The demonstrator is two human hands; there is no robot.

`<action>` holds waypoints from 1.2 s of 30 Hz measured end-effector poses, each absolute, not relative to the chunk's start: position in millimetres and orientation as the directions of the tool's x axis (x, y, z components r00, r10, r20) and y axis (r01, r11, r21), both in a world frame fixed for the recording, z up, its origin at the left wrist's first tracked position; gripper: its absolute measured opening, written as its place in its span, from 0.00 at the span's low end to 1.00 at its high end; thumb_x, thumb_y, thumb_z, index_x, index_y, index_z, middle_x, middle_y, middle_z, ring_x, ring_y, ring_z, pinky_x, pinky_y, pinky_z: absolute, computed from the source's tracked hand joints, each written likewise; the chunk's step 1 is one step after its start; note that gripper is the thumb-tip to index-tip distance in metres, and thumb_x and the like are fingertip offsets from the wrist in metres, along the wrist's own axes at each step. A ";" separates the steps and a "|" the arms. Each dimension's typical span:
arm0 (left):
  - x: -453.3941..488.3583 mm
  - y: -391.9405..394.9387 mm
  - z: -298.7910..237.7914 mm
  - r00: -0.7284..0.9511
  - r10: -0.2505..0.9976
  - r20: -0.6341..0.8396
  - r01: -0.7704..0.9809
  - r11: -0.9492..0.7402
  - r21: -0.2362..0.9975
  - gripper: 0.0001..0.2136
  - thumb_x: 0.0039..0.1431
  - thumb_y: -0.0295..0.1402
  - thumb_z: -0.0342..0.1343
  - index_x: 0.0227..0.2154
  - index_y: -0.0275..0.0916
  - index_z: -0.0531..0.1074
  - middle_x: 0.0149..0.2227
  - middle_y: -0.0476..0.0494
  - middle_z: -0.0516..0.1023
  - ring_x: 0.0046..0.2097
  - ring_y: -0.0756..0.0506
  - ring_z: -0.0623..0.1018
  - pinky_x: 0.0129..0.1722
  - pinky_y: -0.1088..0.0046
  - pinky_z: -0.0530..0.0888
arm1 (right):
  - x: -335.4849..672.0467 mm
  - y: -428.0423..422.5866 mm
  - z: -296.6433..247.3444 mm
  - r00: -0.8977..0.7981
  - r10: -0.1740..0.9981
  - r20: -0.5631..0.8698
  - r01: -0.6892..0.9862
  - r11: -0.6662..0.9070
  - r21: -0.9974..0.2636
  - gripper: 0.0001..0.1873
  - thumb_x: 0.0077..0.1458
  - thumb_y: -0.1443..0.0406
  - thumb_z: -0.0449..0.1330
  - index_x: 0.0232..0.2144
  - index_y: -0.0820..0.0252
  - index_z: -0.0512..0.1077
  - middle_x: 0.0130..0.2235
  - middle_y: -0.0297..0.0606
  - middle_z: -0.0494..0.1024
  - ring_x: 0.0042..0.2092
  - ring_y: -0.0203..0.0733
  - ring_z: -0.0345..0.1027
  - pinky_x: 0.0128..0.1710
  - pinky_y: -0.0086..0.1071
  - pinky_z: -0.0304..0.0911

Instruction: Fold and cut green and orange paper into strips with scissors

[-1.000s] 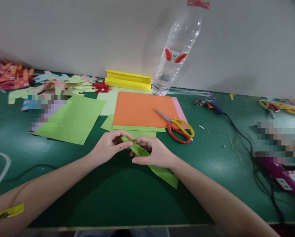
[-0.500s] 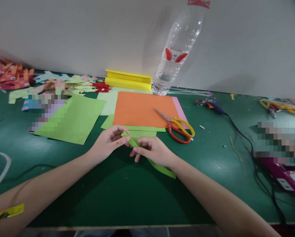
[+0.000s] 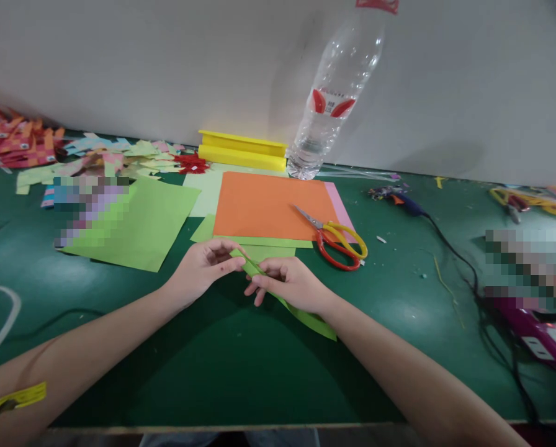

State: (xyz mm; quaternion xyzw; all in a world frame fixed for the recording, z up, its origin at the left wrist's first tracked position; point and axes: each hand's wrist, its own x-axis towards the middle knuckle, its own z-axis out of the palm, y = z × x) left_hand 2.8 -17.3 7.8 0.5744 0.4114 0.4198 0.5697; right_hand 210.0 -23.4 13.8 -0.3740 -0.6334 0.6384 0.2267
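Note:
A narrow green paper strip (image 3: 252, 267) is pinched between my two hands over the front of the table. My left hand (image 3: 209, 267) grips its upper left end with thumb and fingertips. Further down the strip, my right hand (image 3: 290, 282) has thumb and forefinger closed on it, the other fingers hanging loosely below. The strip's long tail runs under my right hand and curves down to the right. Beyond my hands lie orange paper sheets (image 3: 264, 205), with red-and-yellow-handled scissors (image 3: 337, 242) resting on their right corner.
Green paper (image 3: 152, 223) lies left. Paper scraps (image 3: 120, 155), red-orange folded pieces (image 3: 22, 139) and a yellow folded sheet (image 3: 241, 158) line the wall. A plastic bottle (image 3: 331, 105) stands at the back. To the right are a corded blue-handled tool (image 3: 411, 205) and a purple power strip (image 3: 529, 329).
The strip's tail has shifted slightly down and to the right. Both hands keep their pinch on the paper, almost in the same place.

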 end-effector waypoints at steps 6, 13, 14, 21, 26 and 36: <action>0.7 -19.3 7.5 0.307 0.951 -0.022 -0.021 0.030 0.999 0.07 0.52 0.33 0.64 0.33 0.38 0.76 0.33 0.49 0.79 0.31 0.52 0.79 0.35 0.78 0.77 | 210.2 -23.1 14.3 -0.616 0.763 -0.194 0.180 -0.104 -0.978 0.12 0.57 0.57 0.58 0.32 0.61 0.72 0.35 0.40 0.82 0.29 0.36 0.76 0.32 0.31 0.66; 3.2 -17.4 8.7 0.290 0.956 -0.042 0.014 0.039 0.999 0.08 0.51 0.35 0.64 0.33 0.37 0.76 0.32 0.47 0.80 0.31 0.50 0.79 0.35 0.76 0.78 | 210.0 -23.7 14.7 -0.619 0.761 -0.194 0.176 -0.106 -0.979 0.11 0.58 0.58 0.58 0.31 0.61 0.71 0.35 0.40 0.82 0.28 0.36 0.76 0.32 0.31 0.66; 3.3 -17.5 8.8 0.283 0.958 -0.045 0.023 0.040 0.999 0.09 0.50 0.35 0.64 0.33 0.37 0.76 0.32 0.47 0.80 0.31 0.50 0.79 0.35 0.76 0.78 | 209.9 -23.8 14.6 -0.620 0.760 -0.194 0.177 -0.106 -0.979 0.11 0.58 0.58 0.58 0.32 0.61 0.71 0.35 0.40 0.82 0.28 0.36 0.76 0.32 0.31 0.66; 2.8 -18.2 8.9 0.268 0.962 -0.053 0.060 0.038 0.997 0.10 0.51 0.37 0.63 0.33 0.37 0.75 0.31 0.47 0.79 0.31 0.49 0.79 0.36 0.73 0.78 | 209.4 -23.5 13.2 -0.628 0.753 -0.198 0.155 -0.128 -0.980 0.13 0.58 0.56 0.57 0.32 0.61 0.71 0.36 0.41 0.82 0.28 0.36 0.75 0.33 0.33 0.67; 3.2 -17.7 8.5 0.265 0.963 -0.047 0.080 0.026 0.996 0.10 0.51 0.37 0.63 0.33 0.36 0.74 0.31 0.45 0.79 0.30 0.49 0.79 0.35 0.73 0.78 | 210.0 -23.4 12.9 -0.642 0.742 -0.192 0.150 -0.125 -0.981 0.15 0.59 0.55 0.56 0.33 0.62 0.71 0.36 0.41 0.81 0.29 0.36 0.75 0.34 0.33 0.67; 3.4 -19.2 11.5 0.281 0.958 -0.061 0.117 0.029 0.993 0.10 0.50 0.37 0.64 0.30 0.36 0.74 0.28 0.47 0.78 0.29 0.50 0.78 0.33 0.75 0.76 | 208.4 -24.8 19.5 -0.578 0.786 -0.219 0.163 -0.152 -0.975 0.15 0.45 0.60 0.68 0.30 0.59 0.65 0.26 0.32 0.77 0.29 0.40 0.76 0.31 0.33 0.67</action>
